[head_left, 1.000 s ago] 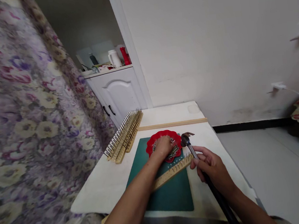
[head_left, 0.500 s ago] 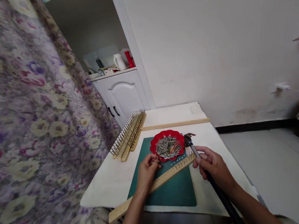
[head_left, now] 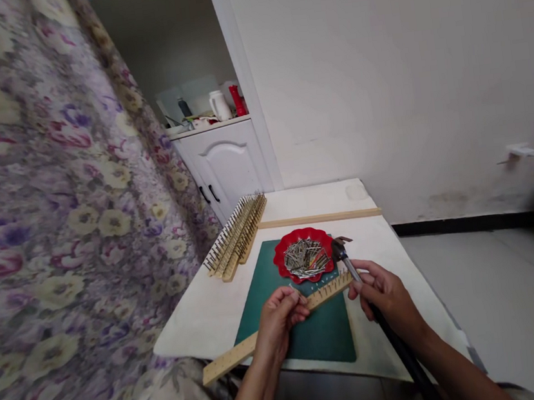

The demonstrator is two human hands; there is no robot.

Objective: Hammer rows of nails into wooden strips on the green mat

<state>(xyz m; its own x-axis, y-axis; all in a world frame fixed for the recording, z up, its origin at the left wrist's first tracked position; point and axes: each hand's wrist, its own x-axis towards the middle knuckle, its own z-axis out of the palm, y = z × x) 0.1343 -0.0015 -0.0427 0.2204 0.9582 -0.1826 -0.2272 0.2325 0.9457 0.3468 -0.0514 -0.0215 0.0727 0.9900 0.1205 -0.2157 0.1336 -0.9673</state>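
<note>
My left hand (head_left: 281,315) is closed in a pinch on a nail (head_left: 298,292), just over the middle of a pale wooden strip (head_left: 230,358). Small holes run along that strip, and several nails stand up in its right part. In my right hand (head_left: 390,295) is a claw hammer (head_left: 353,270), gripped on its shaft close to the head, which points up and away from me. Beneath the strip lies a green cutting mat (head_left: 320,339). A red scalloped dish (head_left: 282,264) full of loose nails (head_left: 306,257) stands on the mat's far part.
Wooden strips bristling with nails (head_left: 237,239) lie at the table's left. Another plain strip (head_left: 320,219) crosses the far part of the white table (head_left: 194,319). A flowered curtain (head_left: 83,248) hangs on the left, beside a white cabinet (head_left: 228,166); a wall stands behind.
My left hand has moved from beside the red dish to over the wooden strip, right and slightly down, with a nail between its fingers. The hammer stays in my right hand. The view has shifted slightly.
</note>
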